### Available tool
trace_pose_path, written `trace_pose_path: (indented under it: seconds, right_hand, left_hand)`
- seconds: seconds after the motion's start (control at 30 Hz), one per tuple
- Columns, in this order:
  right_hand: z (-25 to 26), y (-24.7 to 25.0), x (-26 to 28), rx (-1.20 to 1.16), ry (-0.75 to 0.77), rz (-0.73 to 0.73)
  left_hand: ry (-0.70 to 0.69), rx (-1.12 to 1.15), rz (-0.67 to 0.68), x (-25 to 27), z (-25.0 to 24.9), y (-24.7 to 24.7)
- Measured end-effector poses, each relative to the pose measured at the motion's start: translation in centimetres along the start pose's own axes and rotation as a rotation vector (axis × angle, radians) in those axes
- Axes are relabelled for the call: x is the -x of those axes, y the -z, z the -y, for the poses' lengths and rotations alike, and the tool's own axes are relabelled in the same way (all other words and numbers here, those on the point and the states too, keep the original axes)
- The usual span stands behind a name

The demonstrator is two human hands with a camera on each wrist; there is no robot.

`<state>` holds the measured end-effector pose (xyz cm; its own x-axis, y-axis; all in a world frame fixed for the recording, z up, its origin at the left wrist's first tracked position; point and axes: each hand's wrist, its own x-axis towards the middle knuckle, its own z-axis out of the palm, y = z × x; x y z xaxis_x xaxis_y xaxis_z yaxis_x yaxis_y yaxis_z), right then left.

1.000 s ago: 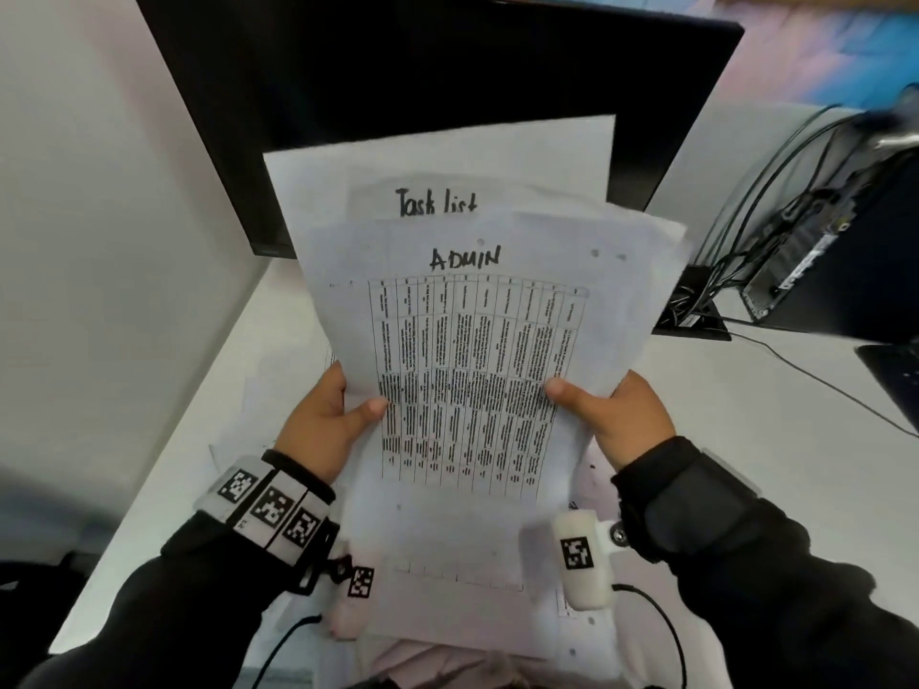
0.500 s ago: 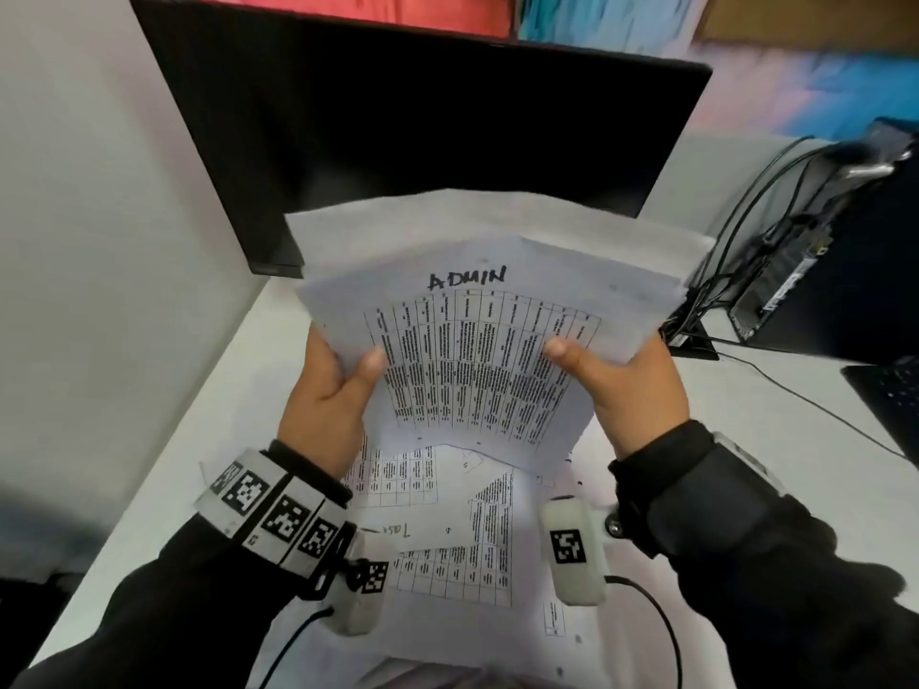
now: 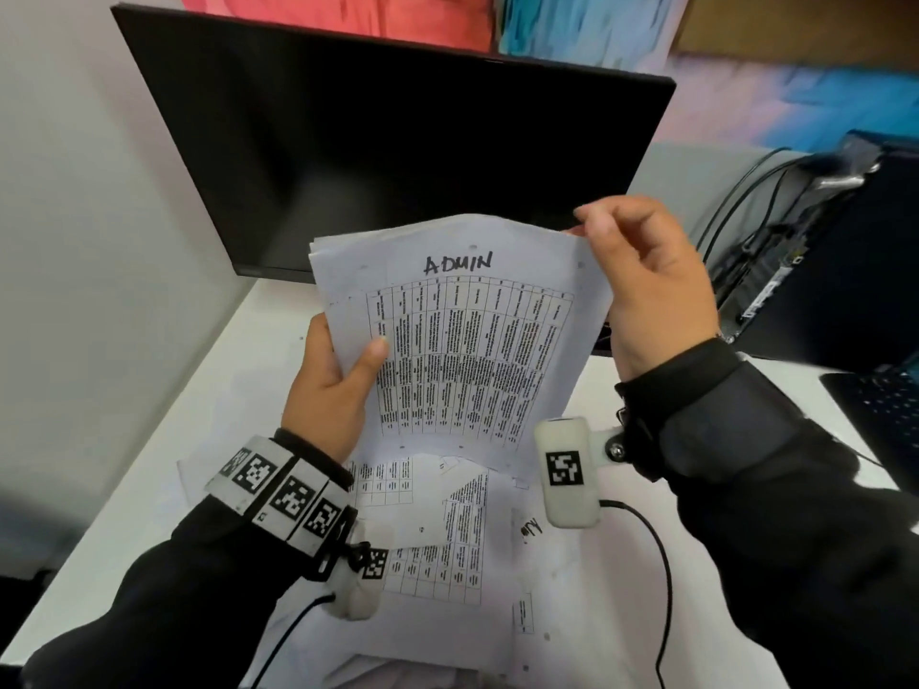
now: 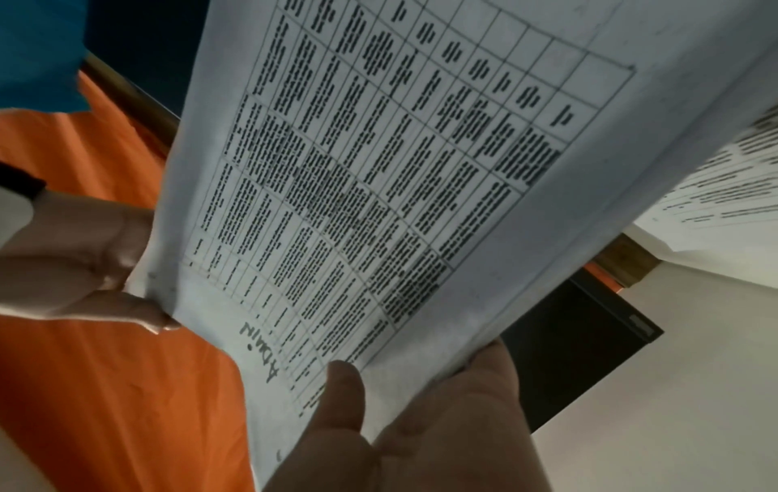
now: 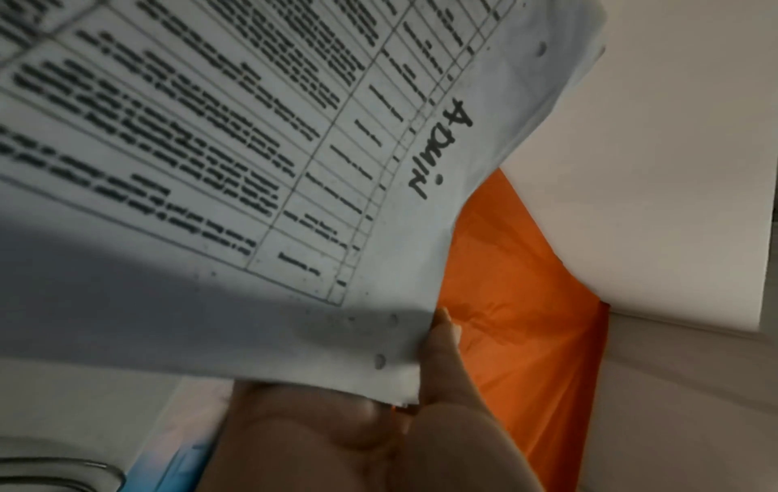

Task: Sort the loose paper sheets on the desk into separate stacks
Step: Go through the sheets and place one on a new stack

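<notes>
I hold a bundle of white sheets (image 3: 472, 350) upright above the desk; the front sheet carries a printed table and the handwritten word ADMIN. My left hand (image 3: 338, 375) grips the bundle's left edge, thumb across the front (image 4: 341, 396). My right hand (image 3: 641, 290) pinches the top right corner of the bundle (image 5: 421, 376). Several more loose printed sheets (image 3: 447, 534) lie overlapping on the white desk (image 3: 164, 479) under my wrists. In both wrist views the ADMIN sheet (image 4: 379, 186) (image 5: 252, 149) fills most of the frame.
A black monitor (image 3: 388, 156) stands right behind the held sheets. A dark computer case (image 3: 845, 261) with cables sits at the right, and a keyboard corner (image 3: 880, 400) shows at the right edge. A pale wall (image 3: 74, 241) borders the desk's left side.
The sheets have been drawn together into one bundle; the "Task list" page no longer shows. My right hand has moved from the right edge up to the top right corner.
</notes>
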<state>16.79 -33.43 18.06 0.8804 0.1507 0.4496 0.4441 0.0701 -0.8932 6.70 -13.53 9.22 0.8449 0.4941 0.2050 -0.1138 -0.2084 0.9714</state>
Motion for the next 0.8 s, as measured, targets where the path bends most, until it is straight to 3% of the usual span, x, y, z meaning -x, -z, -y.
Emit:
trace_pose_path:
  seconds: [0.2, 0.33, 0.7, 0.8]
  right_hand:
    - [0.2, 0.6, 0.1, 0.123, 0.1, 0.116]
    - [-0.3, 0.7, 0.7, 0.45, 0.183, 0.273]
    - [-1.3, 1.3, 1.3, 0.486, 0.225, 0.189]
    - [-1.7, 1.3, 1.5, 0.514, 0.177, 0.208]
  left_hand:
    - [0.085, 0.001, -0.028, 0.4, 1.4, 0.2]
    - [0.129, -0.015, -0.03, 0.8, 1.9, 0.2]
    - [0.232, -0.099, -0.003, 1.8, 3.3, -0.2]
    - [0.228, -0.124, 0.02, 1.7, 3.4, -0.2]
